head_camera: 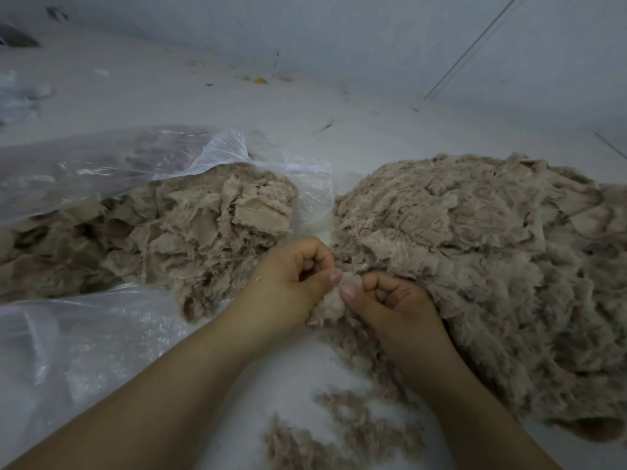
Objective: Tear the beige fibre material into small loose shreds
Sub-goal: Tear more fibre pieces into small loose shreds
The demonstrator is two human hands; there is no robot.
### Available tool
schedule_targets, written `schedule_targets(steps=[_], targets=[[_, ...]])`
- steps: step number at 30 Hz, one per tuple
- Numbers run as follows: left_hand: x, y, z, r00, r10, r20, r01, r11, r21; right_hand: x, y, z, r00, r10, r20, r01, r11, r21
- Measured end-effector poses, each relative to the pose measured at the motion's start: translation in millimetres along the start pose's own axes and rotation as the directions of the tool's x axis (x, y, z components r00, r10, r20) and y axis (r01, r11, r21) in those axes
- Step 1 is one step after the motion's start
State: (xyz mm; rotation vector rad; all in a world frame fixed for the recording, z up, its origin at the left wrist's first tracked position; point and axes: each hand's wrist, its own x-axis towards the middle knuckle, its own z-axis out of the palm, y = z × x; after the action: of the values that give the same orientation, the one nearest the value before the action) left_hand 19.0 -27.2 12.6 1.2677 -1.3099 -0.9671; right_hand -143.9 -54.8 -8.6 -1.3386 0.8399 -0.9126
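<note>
Two hands, one fibre tuft [334,305] pinched between them.
Left hand [288,279] and right hand [395,305] both grip it; two beige heaps: bagged pile [190,228] centre-left, shredded pile [475,252] right.

A small tuft of beige fibre [334,301] sits pinched between two thumbs at the near edge of a big fluffy mound of shredded fibre [475,266] on the right. Left of it, coarser flat torn pieces [190,232] spill from a clear plastic bag [101,164]. Loose shreds [339,429] lie scattered nearest the camera.
</note>
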Motion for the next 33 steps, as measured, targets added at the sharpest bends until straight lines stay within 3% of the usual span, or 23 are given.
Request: schedule_targets(steps=[8,15,20,25,28,33], targets=[[1,-1,3,0.99,0.009,-0.141,-0.017,0.998,-0.053,0,-2,-1,1.0,-0.021,0.008,0.021,1.0,-0.006],[-1,4,11,0.957,0.282,-0.061,-0.242,0.899,0.364,-4,-8,2,0.996,-0.069,0.055,0.07,0.997,-0.015],[4,5,16,0.983,0.159,-0.092,-0.138,0.969,0.206,-2,-7,3,0.998,-0.054,0.043,0.054,0.998,0.016],[5,-1,11,1.0,-0.012,0.022,0.01,0.995,0.099,-1,-3,0,1.0,0.005,0.0,-0.005,1.0,0.01],[4,-1,11,1.0,0.003,0.002,-0.003,0.999,0.052,-2,-6,1,0.999,-0.006,-0.049,0.004,0.999,-0.034],[8,1,15,0.998,0.025,-0.05,-0.023,0.999,0.037,-4,-10,7,0.988,-0.11,0.106,0.114,0.993,-0.029]])
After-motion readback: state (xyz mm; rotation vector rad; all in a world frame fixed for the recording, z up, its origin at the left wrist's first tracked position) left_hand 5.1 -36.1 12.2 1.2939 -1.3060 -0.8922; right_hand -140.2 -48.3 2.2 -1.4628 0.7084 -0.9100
